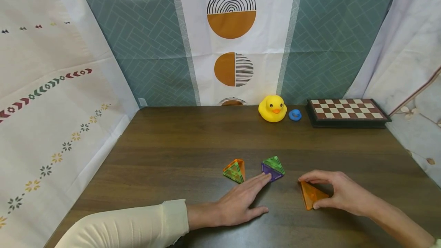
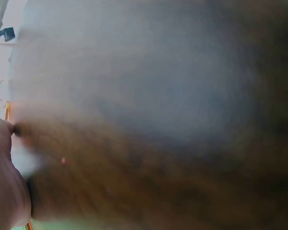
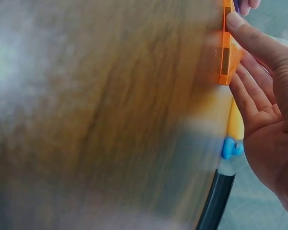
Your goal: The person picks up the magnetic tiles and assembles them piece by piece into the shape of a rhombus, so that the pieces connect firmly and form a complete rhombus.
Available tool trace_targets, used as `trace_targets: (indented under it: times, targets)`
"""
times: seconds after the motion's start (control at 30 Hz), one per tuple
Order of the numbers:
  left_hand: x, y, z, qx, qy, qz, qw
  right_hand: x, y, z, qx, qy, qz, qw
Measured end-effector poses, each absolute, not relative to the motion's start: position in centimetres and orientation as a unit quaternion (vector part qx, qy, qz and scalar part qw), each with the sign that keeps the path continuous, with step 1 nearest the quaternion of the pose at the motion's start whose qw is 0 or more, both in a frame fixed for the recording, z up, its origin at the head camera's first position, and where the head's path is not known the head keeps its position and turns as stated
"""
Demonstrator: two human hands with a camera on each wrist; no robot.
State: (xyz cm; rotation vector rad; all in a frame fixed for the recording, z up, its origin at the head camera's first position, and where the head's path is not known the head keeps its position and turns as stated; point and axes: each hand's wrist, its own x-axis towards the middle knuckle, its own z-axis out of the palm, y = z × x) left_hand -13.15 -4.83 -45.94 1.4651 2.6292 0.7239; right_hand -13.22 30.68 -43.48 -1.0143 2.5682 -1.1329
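The right hand pinches an orange piece between thumb and fingers. Left of that grip, the left hand lies with fingers extended, fingertips at a purple piece adjoining a green piece.

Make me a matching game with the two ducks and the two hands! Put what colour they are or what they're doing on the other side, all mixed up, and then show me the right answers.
Column one:
1. Right hand
2. Big duck
3. Left hand
4. Small duck

Column two:
A. Blue
B. Touching the purple triangle
C. Pinching an orange triangle
D. Yellow

Right pairs:
1-C
2-D
3-B
4-A
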Motion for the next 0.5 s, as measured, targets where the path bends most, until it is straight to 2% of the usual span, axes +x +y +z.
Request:
trace_targets:
  times: [0.23,0.5]
  targets:
    - [-13.11,-4.82,-45.85,0.473,0.850,0.230,0.025,-13.32,30.40,-43.51,-0.350,0.846,-0.399,0.053]
    - [-13.08,-4.75,-45.81,0.468,0.853,0.228,0.030,-13.27,30.35,-42.91,-0.307,0.870,-0.384,0.031]
